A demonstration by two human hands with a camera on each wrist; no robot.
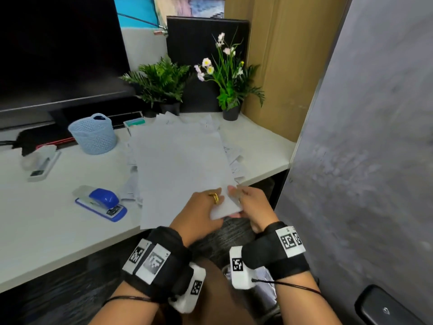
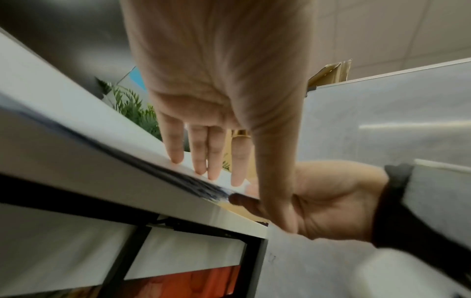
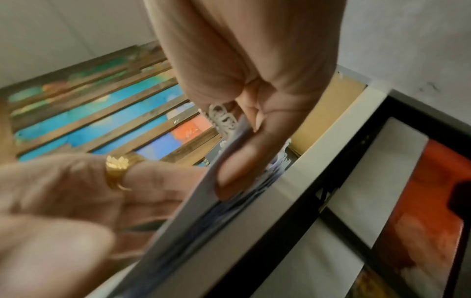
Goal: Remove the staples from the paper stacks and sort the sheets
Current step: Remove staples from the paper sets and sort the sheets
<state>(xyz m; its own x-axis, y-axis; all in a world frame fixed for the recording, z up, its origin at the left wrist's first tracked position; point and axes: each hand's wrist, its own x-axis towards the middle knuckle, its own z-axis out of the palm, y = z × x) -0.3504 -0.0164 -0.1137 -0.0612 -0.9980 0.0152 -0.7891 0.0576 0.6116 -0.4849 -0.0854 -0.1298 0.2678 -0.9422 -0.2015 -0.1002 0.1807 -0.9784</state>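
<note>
A stack of white paper sheets (image 1: 182,165) lies slanted over the desk (image 1: 58,231), its near corner sticking out past the front edge. My left hand (image 1: 220,207), wearing a gold ring, holds that corner with straight fingers on top and the thumb underneath. In the left wrist view those fingers (image 2: 214,161) lie flat on the sheets (image 2: 102,121). My right hand (image 1: 236,198) pinches the same corner from the right. Its thumb (image 3: 237,171) presses on the stack's edge (image 3: 183,221) in the right wrist view. No staple is visible.
A blue stapler (image 1: 103,202) and a white stapler (image 1: 43,163) lie on the left of the desk, with a pale blue basket (image 1: 93,133) behind them. More loose sheets (image 1: 234,160) lie under the stack. Two potted plants (image 1: 161,83) and a monitor (image 1: 58,50) stand behind. A grey partition (image 1: 363,137) closes the right side.
</note>
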